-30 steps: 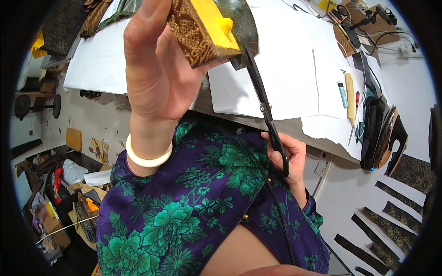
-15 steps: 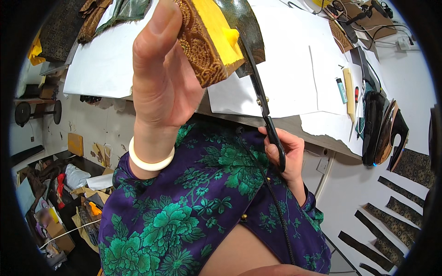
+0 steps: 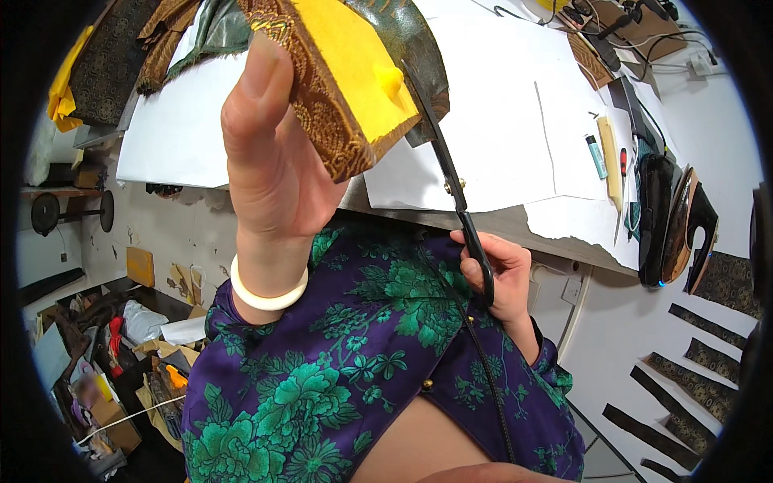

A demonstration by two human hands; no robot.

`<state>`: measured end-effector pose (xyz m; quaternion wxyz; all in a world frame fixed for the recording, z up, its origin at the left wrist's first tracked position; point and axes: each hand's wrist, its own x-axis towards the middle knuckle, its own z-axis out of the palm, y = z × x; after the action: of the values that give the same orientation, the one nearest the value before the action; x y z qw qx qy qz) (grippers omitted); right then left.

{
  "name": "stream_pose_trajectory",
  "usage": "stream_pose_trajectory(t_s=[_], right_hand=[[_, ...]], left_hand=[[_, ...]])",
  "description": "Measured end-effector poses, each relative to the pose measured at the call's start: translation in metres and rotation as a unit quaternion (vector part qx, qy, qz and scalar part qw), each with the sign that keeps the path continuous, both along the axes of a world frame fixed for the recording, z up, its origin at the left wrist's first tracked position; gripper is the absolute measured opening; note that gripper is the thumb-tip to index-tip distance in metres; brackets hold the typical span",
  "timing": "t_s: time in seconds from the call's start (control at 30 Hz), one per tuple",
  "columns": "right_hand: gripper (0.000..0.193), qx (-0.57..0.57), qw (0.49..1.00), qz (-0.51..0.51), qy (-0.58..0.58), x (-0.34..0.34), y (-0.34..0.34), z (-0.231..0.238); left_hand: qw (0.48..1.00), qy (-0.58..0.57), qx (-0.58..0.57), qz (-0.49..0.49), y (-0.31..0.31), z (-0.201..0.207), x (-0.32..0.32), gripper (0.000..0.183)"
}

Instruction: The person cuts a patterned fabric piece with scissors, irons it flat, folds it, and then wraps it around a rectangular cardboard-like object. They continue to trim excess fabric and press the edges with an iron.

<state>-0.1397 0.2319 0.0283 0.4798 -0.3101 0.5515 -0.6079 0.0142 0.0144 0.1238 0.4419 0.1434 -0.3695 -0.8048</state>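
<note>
My left hand [image 3: 274,161] is raised close to the camera and grips a folded piece of brown brocade fabric with a yellow lining [image 3: 342,76]. My right hand [image 3: 499,270] is lower, fingers through the handles of black scissors [image 3: 452,189]. The scissor blades point up and reach the yellow lining's right edge, beside a small yellow tab. A white bangle sits on my left wrist. I wear a purple garment with green flowers.
White paper sheets [image 3: 499,121] cover the worktable behind. A dark green cloth [image 3: 403,40] and brown fabrics lie at the top. An iron [image 3: 684,221] stands at the right, dark fabric strips [image 3: 684,370] lie on the floor, and clutter fills the lower left.
My left hand has brought the fabric nearer and more to the right. The scissor tips have moved up to the yellow lining's edge.
</note>
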Motion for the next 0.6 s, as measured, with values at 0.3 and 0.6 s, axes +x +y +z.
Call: stream_pose_trajectory(t_s=[0.3,0.6], right_hand=[[0.038,-0.021,1.000,0.002,-0.006,-0.001,0.000,-0.005],[0.044,-0.038,0.998,0.005,-0.052,-0.002,-0.004,-0.002]], left_hand=[[0.999,0.004,-0.035,-0.019,-0.002,-0.008,0.005,0.076],[0.989,0.076,-0.033,-0.119,0.015,-0.020,0.004,0.074]])
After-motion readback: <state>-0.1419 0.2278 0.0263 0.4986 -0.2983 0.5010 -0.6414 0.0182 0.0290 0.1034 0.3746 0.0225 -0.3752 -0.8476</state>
